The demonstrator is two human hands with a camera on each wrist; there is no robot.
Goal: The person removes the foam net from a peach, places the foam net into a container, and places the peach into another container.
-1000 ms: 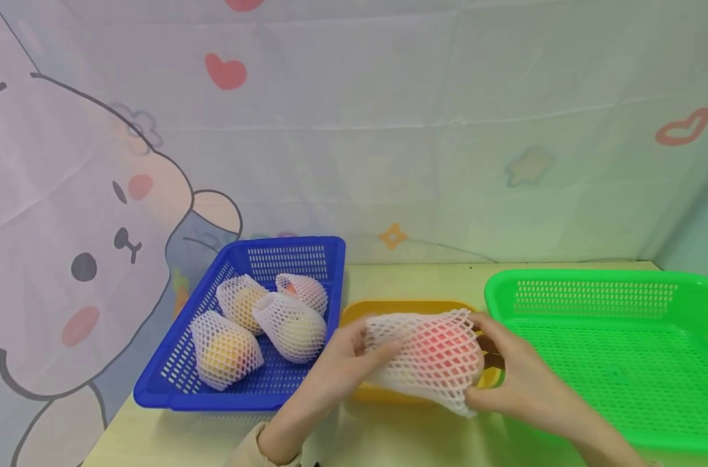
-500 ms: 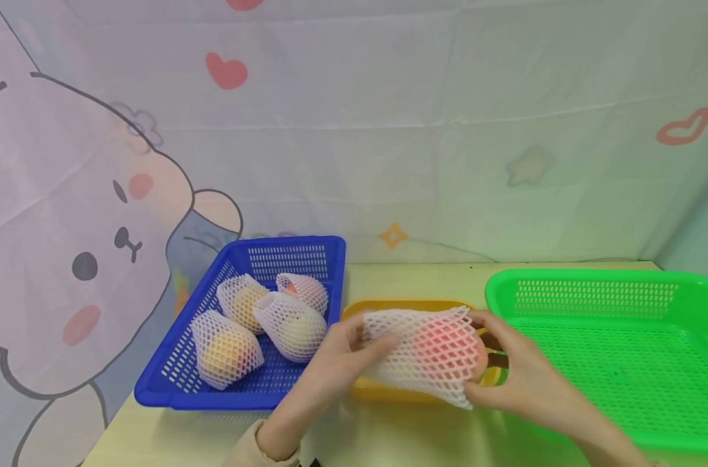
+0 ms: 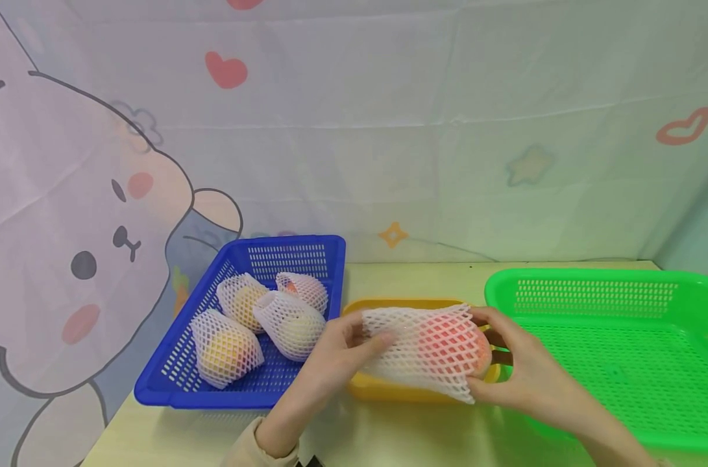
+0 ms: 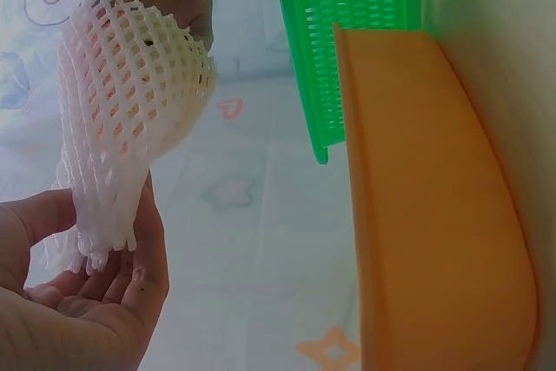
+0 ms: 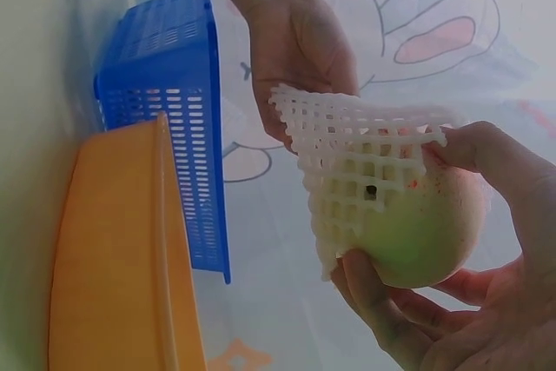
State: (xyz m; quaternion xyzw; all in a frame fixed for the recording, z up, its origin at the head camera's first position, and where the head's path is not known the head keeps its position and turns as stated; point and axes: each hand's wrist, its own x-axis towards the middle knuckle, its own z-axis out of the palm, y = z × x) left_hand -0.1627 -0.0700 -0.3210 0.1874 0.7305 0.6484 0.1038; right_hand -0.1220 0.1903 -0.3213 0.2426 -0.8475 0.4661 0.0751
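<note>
A white foam net sleeve (image 3: 409, 370) lies around a round fruit (image 5: 413, 245), red on one side and yellow-green on the other. Its kind does not show clearly. At the net's narrow, loose end, my left hand (image 3: 336, 357) pinches the foam between thumb and fingers. My right hand (image 3: 523, 370) grips the fruit at the wide end, thumb and fingers at the net's edge. On that side the fruit bulges bare out of the net, as the right wrist view shows. Both hands hold it above a yellow-orange tub (image 3: 359, 389).
To the left stands a blue basket (image 3: 172, 402) with several net-wrapped fruits (image 3: 225, 353) in it. A green basket (image 3: 593, 383) stands at the right. All rest on a pale table (image 3: 406, 434), with a printed cloth (image 3: 389, 130) hanging behind.
My right hand has shifted slightly right with the fruit. More of the fruit shows bare past the net's wide edge. The left hand keeps its pinch on the narrow end.
</note>
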